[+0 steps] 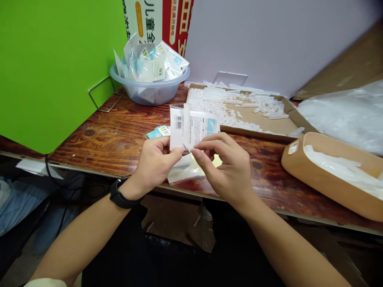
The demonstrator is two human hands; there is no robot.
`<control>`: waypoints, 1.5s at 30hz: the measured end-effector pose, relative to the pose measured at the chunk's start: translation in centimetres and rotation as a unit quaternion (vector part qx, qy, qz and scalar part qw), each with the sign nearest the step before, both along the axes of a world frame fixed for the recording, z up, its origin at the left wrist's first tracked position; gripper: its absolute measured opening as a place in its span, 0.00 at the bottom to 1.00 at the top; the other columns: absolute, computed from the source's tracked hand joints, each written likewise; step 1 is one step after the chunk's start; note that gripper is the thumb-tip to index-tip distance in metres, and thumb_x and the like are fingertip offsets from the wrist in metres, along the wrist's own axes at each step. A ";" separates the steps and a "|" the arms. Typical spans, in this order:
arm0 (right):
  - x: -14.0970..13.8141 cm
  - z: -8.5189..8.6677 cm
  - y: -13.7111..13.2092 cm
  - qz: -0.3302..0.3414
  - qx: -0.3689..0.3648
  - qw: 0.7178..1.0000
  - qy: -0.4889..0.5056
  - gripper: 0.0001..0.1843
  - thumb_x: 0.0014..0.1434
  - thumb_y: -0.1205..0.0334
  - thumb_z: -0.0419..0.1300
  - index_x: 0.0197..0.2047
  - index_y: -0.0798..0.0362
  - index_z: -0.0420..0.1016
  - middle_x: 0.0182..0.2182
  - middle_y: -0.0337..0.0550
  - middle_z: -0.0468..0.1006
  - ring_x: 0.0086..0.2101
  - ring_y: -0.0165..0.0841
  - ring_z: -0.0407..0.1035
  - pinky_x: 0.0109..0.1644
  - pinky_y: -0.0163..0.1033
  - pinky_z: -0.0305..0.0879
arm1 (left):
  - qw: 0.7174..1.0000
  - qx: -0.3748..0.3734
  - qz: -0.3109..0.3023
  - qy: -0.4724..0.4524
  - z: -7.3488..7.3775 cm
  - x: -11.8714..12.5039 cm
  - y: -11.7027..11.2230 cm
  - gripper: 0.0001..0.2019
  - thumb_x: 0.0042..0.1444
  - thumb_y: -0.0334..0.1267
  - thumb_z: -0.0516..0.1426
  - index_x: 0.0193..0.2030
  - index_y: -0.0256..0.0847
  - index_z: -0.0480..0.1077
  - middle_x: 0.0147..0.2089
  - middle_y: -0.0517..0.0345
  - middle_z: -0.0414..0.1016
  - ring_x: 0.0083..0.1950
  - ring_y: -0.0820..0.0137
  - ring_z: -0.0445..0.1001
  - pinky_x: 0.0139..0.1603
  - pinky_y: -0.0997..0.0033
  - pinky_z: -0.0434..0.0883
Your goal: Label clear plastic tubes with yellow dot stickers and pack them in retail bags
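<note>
My left hand (158, 161) is closed on the lower left edge of a packaging bag (197, 125), its thumb pressed on the front. The bag stands upright, with a printed white card, a barcode and a blue block showing. A narrow whitish strip (187, 123) runs up its middle. At the bottom edge, the thumb and fingertips of my right hand (226, 163) pinch close together on the bag. Below both hands lie clear bags (185, 174) and a pale yellow sheet (217, 160). Behind my left fingers rests a blue printed packet (158, 132) with a yellow label.
A translucent basin (149, 89) full of packets stands at the back left. Behind the hands, a cardboard tray (278, 126) holds many small white pieces and tubes. An orange-tan bin (326, 171) with clear bags sits right. Green (60, 71) and grey (269, 44) panels border the table.
</note>
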State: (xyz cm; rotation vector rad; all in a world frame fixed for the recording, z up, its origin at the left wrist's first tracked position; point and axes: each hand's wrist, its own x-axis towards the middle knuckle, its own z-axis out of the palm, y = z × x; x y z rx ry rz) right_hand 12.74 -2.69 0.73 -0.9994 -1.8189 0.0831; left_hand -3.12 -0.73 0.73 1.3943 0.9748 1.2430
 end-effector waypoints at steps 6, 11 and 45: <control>0.4 0.1 0.3 0.008 -0.023 1.000 -0.007 0.03 0.58 0.71 0.60 0.34 0.53 0.73 0.32 0.41 0.72 0.27 0.26 0.64 0.27 0.34 0.63 | 1.000 -0.003 -0.012 -0.004 -0.1 0.0 0.1 0.06 0.48 0.36 0.61 0.30 0.34 0.76 0.34 0.54 0.79 0.36 0.65 0.76 0.36 0.69 0.73; 0.3 -0.4 0.4 0.002 -0.019 1.000 -0.017 0.04 0.56 0.70 0.62 0.35 0.52 0.71 0.32 0.40 0.70 0.28 0.27 0.65 0.29 0.35 0.64 | 0.999 0.027 -0.001 0.019 0.1 0.2 0.0 0.05 0.49 0.34 0.60 0.30 0.34 0.76 0.33 0.55 0.79 0.35 0.67 0.76 0.37 0.70 0.73; -0.5 -1.5 0.5 -0.024 0.157 0.978 -0.132 0.09 0.59 0.73 0.56 0.38 0.50 0.73 0.33 0.45 0.74 0.33 0.33 0.70 0.33 0.38 0.70 | 0.999 -0.027 0.017 -0.021 -0.7 0.4 -0.1 0.07 0.48 0.36 0.61 0.24 0.36 0.71 0.26 0.59 0.73 0.31 0.69 0.72 0.38 0.67 0.72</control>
